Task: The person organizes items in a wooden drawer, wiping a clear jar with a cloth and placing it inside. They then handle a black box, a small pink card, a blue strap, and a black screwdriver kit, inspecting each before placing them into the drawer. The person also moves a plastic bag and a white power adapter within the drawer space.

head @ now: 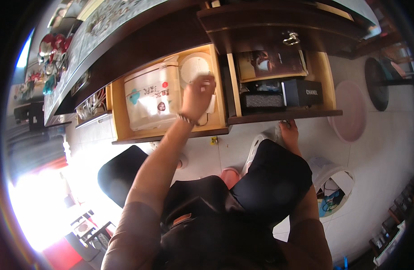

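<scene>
My left hand (200, 91) reaches into an open wooden drawer (171, 135), just over the lower edge of a round white object (194, 67). The hand is blurred, and I cannot tell whether its fingers hold anything. A white printed package (153, 96) fills the drawer's left part, with a small white item (211, 104) near my wrist. Below the front of a second open drawer (284, 116) is my right hand (289, 130), its fingers around something small and greyish. That drawer holds a brown picture box (271, 65), a black Chanel box (303, 92) and a dark textured case (263, 100).
On the tiled floor to the right stand a pink basin (349, 111) and a white bin (331, 172) holding cables and papers. A pink object (230, 177) lies between my legs. A smaller drawer with cables (94, 106) is open at the left. A small yellow packet (214, 140) lies below the drawers.
</scene>
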The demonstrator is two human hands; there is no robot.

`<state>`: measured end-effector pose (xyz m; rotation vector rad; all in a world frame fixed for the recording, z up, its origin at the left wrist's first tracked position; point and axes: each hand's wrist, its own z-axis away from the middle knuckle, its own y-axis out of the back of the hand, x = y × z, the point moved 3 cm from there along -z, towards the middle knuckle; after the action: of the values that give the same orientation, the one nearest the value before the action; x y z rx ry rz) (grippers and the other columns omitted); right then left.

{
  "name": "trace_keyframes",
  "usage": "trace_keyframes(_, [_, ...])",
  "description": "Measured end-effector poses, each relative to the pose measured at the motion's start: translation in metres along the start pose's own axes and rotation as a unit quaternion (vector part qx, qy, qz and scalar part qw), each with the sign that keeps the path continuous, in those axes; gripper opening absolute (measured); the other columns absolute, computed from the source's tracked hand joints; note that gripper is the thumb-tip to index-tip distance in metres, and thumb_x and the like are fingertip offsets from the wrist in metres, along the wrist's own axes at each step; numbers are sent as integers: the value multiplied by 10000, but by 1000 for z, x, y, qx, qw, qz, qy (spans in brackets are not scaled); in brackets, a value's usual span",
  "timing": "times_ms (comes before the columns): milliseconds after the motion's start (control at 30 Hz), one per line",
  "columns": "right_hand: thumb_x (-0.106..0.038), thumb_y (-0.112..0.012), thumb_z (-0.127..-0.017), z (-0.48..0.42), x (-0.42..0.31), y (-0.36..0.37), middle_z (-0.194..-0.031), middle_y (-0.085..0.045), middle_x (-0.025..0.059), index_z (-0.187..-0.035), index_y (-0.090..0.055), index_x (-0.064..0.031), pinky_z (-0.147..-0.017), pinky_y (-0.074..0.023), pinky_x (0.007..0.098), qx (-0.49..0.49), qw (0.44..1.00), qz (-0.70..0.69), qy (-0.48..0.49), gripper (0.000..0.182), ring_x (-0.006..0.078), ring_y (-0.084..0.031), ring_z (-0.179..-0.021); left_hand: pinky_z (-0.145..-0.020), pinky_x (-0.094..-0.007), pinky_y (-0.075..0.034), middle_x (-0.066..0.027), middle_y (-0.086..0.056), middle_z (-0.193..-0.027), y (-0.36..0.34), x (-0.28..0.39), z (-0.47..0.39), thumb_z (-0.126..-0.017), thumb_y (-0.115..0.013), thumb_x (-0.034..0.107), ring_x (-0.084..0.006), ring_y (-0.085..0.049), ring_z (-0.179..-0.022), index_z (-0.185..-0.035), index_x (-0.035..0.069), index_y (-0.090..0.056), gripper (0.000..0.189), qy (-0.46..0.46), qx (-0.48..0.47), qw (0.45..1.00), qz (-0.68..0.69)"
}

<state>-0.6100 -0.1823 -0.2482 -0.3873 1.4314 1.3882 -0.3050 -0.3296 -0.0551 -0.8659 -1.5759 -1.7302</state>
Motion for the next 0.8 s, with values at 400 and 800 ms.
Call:
trace_keyframes(400, [-378, -603, -727, 43, -11, 26, -936, -635, 160, -1070, -574, -79, -755, -452, 378, -41, 994, 54, -85, 455, 322, -602, -908, -636, -286, -509, -112, -623, -859, 34, -54, 83, -807, -574, 103, -201, -640, -734, -931, 24, -604, 150, 34, 3, 999, -23])
trace_keyframes(800, [-259, -631, -670, 58, -1, 31, -953, -622, 200, -1070, -575, -94, -767, -462, 376, -59, 990, 11, -128, 436, 335, -601, -912, -680, -285, -518, -115, -599, -905, -45, 5, 68, -824, -577, 94, -192, -619, -816, -993, 4, -576, 191, -9, -145, 988, 48])
